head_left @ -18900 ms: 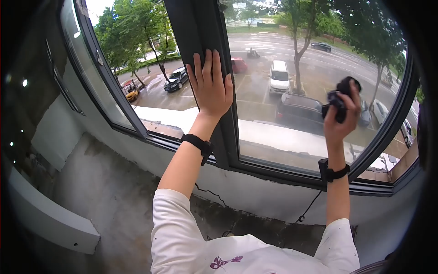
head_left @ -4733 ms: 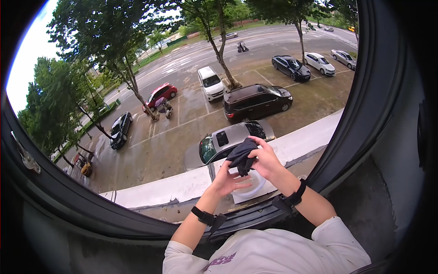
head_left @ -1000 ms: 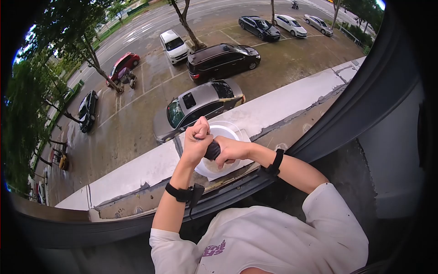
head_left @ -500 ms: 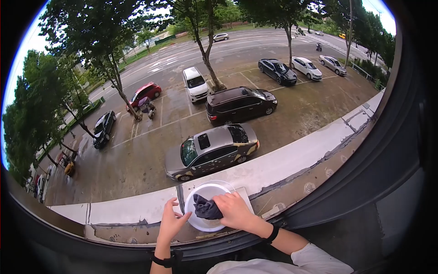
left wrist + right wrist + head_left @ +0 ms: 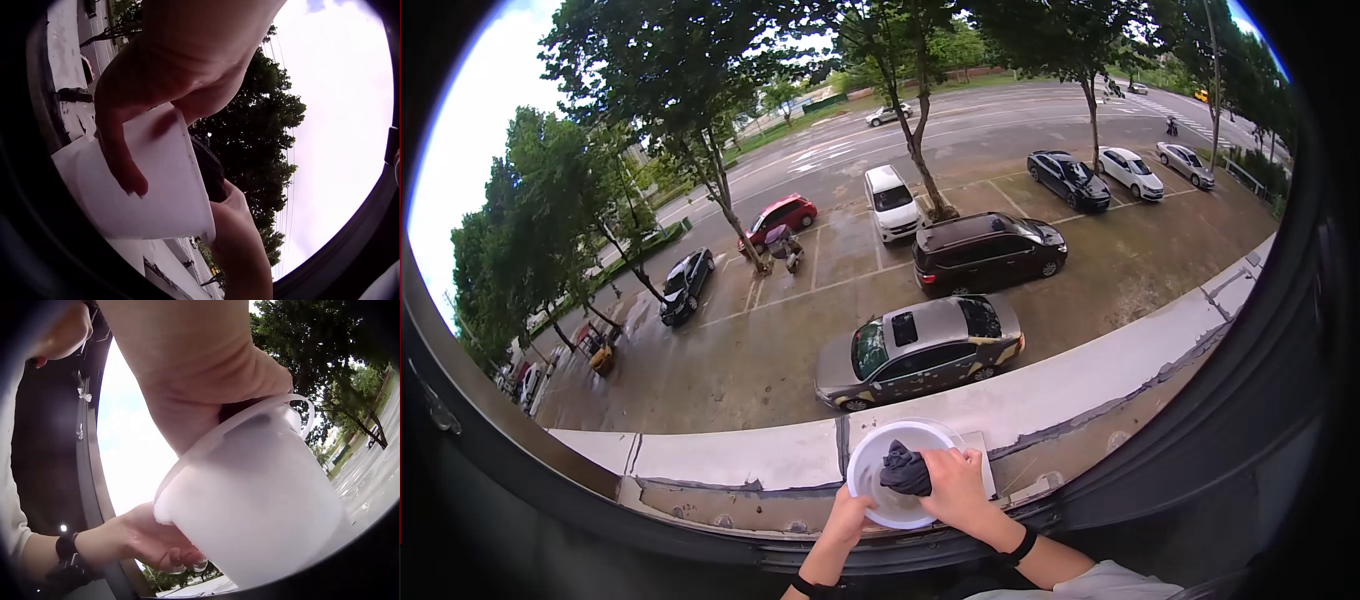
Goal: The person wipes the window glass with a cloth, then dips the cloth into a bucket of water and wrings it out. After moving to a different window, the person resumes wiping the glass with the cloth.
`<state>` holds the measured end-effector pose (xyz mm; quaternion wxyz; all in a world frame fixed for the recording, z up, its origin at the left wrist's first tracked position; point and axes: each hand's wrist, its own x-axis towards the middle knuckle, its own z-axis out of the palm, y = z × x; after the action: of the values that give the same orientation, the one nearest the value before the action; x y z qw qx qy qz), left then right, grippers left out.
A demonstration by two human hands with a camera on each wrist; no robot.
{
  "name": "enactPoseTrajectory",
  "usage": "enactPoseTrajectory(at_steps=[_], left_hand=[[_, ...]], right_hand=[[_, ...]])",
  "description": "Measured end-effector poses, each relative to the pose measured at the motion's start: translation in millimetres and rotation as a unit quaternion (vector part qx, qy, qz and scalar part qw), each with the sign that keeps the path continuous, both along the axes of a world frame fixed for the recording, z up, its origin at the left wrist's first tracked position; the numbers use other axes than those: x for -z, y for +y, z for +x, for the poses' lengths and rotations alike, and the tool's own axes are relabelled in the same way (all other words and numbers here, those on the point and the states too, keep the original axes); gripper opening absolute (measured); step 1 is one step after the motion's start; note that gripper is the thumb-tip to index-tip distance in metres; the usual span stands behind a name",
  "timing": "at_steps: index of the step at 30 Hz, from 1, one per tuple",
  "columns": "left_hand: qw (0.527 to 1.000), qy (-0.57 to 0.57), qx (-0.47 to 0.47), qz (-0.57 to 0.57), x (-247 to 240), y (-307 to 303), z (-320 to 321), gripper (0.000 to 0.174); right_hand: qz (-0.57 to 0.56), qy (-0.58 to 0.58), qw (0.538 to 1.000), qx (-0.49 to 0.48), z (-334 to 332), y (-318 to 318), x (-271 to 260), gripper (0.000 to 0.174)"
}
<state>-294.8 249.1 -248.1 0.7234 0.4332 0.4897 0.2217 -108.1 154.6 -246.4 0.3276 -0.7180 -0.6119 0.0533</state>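
Note:
A white bucket stands on the outer ledge, its wall filling the middle of the left wrist view. My left hand grips its left rim, thumb at the edge and fingers against the outside. Over the bucket's mouth my right hand holds a crumpled dark cloth. In the right wrist view the bucket hides the cloth and most of the right fingers, while the left hand shows under the rim.
A pale board lies under the bucket on the white ledge. The dark window frame curves around the opening. Below are a grey car, a dark van, other parked cars and trees.
The two hands were together on the cloth, then parted. Since half a second ago my left hand has moved from beside the bucket onto its rim; the cloth stays in my right hand.

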Motion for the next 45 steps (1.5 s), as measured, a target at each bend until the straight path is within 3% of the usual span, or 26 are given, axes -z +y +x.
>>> enactPoseTrajectory(at_steps=[4, 6, 9, 10, 13, 15, 20, 23, 25, 28, 29, 31, 32, 36, 37, 39, 40, 41, 43, 44, 45], left_hand=[[0.999, -0.005, 0.017, 0.051, -16, -15, -13, 0.062], [0.993, -0.042, 0.044, 0.102, -23, -26, -24, 0.065], [0.990, -0.056, 0.077, 0.109, -17, -56, -36, 0.068], [0.990, -0.046, 0.102, 0.081, -11, -64, -43, 0.067], [0.986, -0.096, 0.134, -0.036, 3, -92, -65, 0.064], [0.963, -0.104, 0.237, -0.073, 15, -106, -78, 0.062], [0.918, -0.073, 0.361, -0.149, 34, -182, -95, 0.074], [0.888, -0.047, 0.403, -0.216, 48, -227, -102, 0.076], [0.863, -0.022, 0.462, -0.203, 48, -253, -111, 0.076], [0.813, -0.007, 0.547, -0.198, 46, -306, -118, 0.076], [0.801, -0.012, 0.564, -0.200, 43, -325, -114, 0.076], [0.758, 0.004, 0.619, -0.206, 59, -369, -105, 0.077], [0.750, 0.014, 0.631, -0.196, 54, -391, -106, 0.078], [0.708, 0.032, 0.681, -0.184, 54, -505, -107, 0.078], [0.703, 0.039, 0.684, -0.188, 57, -537, -107, 0.077], [0.669, 0.048, 0.718, -0.184, 65, -576, -96, 0.077], [0.649, 0.053, 0.737, -0.178, 64, -606, -99, 0.076], [0.644, 0.059, 0.742, -0.179, 63, -636, -105, 0.076], [0.652, 0.052, 0.735, -0.181, 48, -697, -115, 0.070], [0.656, 0.056, 0.735, -0.165, 45, -724, -117, 0.070], [0.649, 0.055, 0.741, -0.161, 44, -748, -114, 0.070]], right_hand=[[-0.011, -0.042, 0.999, 0.003, -16, -24, -38, 0.066], [-0.044, -0.164, 0.985, -0.024, -34, -36, -53, 0.069], [0.010, -0.219, 0.976, 0.000, -63, -42, -25, 0.068], [0.020, -0.204, 0.978, 0.027, -74, -48, -20, 0.056], [0.006, -0.226, 0.970, 0.094, -106, -84, -14, 0.051], [-0.004, -0.197, 0.971, 0.139, -131, -120, -21, 0.048], [0.060, -0.036, 0.933, 0.353, -192, -243, -39, 0.051], [0.080, 0.094, 0.868, 0.482, -214, -334, -48, 0.052], [0.178, 0.217, 0.830, 0.483, -230, -404, -37, 0.051], [0.346, 0.461, 0.652, 0.493, -284, -484, -48, 0.042], [0.359, 0.447, 0.633, 0.521, -304, -504, -53, 0.042], [0.509, 0.497, 0.509, 0.485, -331, -540, -50, 0.045], [0.533, 0.496, 0.478, 0.491, -344, -557, -46, 0.048], [0.579, 0.449, 0.431, 0.528, -389, -631, -44, 0.044], [0.560, 0.427, 0.426, 0.568, -399, -652, -35, 0.041], [0.426, 0.320, 0.472, 0.702, -411, -679, -13, 0.045], [0.328, 0.180, 0.514, 0.772, -419, -699, -2, 0.054], [0.328, 0.181, 0.506, 0.777, -433, -720, 4, 0.054], [0.178, 0.106, 0.451, 0.868, -450, -758, -10, 0.063], [0.108, 0.049, 0.470, 0.875, -457, -780, -2, 0.074], [0.113, 0.047, 0.462, 0.878, -462, -800, 0, 0.074]])
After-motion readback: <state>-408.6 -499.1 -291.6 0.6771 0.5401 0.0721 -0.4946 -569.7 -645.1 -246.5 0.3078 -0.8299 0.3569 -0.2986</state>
